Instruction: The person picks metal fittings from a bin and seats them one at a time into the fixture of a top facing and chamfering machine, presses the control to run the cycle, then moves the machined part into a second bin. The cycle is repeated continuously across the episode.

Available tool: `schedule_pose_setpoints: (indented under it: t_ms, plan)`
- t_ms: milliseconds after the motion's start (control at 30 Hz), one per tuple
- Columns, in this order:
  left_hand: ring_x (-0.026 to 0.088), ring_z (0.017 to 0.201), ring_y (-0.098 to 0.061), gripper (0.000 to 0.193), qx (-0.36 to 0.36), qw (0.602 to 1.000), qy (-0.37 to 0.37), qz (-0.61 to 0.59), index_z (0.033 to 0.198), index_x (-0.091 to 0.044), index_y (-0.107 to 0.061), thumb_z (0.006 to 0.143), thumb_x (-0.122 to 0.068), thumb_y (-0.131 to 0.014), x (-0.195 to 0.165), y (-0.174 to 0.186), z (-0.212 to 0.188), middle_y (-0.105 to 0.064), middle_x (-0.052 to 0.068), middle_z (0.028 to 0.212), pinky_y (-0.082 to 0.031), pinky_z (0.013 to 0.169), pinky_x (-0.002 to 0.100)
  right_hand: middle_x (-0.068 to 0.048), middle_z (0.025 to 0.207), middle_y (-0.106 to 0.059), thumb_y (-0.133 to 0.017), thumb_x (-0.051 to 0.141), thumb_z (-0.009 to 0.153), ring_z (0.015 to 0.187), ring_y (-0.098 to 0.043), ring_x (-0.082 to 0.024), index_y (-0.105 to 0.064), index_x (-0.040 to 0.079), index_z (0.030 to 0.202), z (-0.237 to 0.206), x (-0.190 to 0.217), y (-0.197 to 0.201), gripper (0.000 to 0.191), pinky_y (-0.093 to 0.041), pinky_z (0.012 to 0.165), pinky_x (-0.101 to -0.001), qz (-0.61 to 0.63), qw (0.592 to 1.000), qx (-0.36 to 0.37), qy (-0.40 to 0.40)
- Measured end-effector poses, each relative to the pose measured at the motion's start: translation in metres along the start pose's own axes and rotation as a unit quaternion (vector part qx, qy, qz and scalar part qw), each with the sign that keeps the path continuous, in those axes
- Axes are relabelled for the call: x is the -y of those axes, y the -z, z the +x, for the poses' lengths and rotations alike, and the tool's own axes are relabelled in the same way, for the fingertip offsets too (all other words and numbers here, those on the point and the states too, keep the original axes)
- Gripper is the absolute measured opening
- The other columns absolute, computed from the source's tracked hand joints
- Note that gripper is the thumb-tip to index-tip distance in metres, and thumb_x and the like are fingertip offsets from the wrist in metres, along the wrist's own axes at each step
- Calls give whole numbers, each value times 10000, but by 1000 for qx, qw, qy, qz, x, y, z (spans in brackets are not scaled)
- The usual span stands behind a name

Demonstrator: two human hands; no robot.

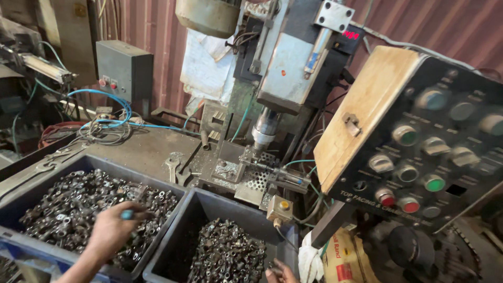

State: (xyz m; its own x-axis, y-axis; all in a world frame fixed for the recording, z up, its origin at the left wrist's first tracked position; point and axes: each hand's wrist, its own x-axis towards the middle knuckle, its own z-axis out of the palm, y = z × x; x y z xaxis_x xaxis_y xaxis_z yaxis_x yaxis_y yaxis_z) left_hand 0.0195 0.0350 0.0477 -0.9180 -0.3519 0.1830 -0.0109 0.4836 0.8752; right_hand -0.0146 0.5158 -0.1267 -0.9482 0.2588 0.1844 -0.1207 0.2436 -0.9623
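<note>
My left hand (112, 229) reaches into the left dark bin (15, 207), fingers curled down into a heap of small dark metal parts (68, 202); a blue-tipped thing shows at its fingers. What it grips is hidden. Only the fingertips of my right hand (283, 271) show at the bottom edge, by the near corner of the right bin (173, 246), which holds another pile of small metal parts (228, 254). Whether that hand holds anything cannot be seen.
Behind the bins stands a drilling machine with its spindle (263, 131) over a fixture (251, 167). A wrench (173, 163) lies on the bench. A button panel (419, 152) juts in at the right. A grey switch box (123, 71) and blue hoses (112, 99) are at the back left.
</note>
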Motion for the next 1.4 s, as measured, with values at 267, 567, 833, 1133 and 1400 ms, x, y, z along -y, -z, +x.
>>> schedule_pose_setpoints:
  t_ms: [267,567,833,1133,1400]
  plan:
    - [263,821,-777,195,240,943,-210,-92,917,-89,-794,725,-84,-760,-90,-109,-77,-791,112,862,-605,764,361,-272,968,-794,-831,139,834,802,-736,-278,-623,11,1295,2,13,-38,522,-601,733,-405,46,993,102,28]
    - [336,893,-763,203,298,916,-252,-91,978,-70,-760,784,-127,-740,-118,-166,-99,-768,162,914,-597,807,404,-301,974,-789,-803,100,854,808,-802,-323,-633,-18,1215,-19,-10,-16,416,-667,736,-444,184,976,111,-24]
    - [422,842,-723,302,128,943,-296,87,1072,-105,-723,802,-237,-750,-164,-121,-4,-741,217,874,-568,788,490,-191,839,-751,-699,158,854,689,-769,-293,-610,-39,1066,8,1,36,303,-683,585,-519,217,976,-12,-25]
    - [367,842,-740,167,110,861,-334,367,868,-93,-778,820,-220,-681,-235,-122,74,-742,201,876,-582,767,479,-143,725,-778,-736,284,866,614,-717,-247,-746,-9,977,29,-30,60,313,-617,614,-403,115,992,-30,34]
    - [311,837,-763,157,115,819,-377,418,773,-87,-758,845,-137,-628,-251,-150,84,-761,175,867,-577,740,436,-123,727,-790,-725,315,859,613,-733,-243,-778,10,959,30,-23,69,325,-618,619,-410,78,997,5,-5]
